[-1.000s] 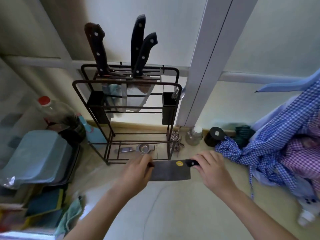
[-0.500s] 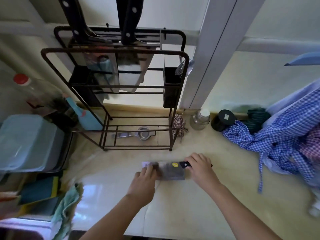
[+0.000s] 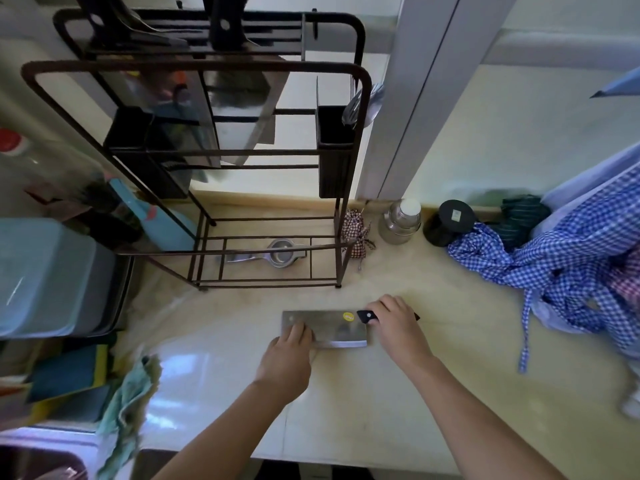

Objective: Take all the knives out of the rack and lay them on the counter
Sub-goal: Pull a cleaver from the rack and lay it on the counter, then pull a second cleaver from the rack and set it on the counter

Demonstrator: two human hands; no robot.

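A steel cleaver (image 3: 332,327) with a yellow sticker and a black handle lies flat on the pale counter (image 3: 433,375), just in front of the rack. My right hand (image 3: 394,327) is wrapped around its handle. My left hand (image 3: 291,355) rests with its fingertips on the blade's left end. The dark wire rack (image 3: 349,168) stands behind, at the wall. Black-handled knives (image 3: 225,29) still sit in its top slots, their blades (image 3: 242,105) hanging down; the handles are cut off by the frame's top edge.
A metal squeezer (image 3: 273,256) lies under the rack. A small jar (image 3: 400,221), a black tin (image 3: 448,221) and a heap of checked cloth (image 3: 568,265) fill the right. A grey-blue tub (image 3: 45,275), a bottle and a green rag (image 3: 128,403) sit at left.
Both hands have lowered the cleaver from in front of the rack down onto the counter, where it now lies flat. My view has tilted downward, so the rack's knife handles leave the frame.
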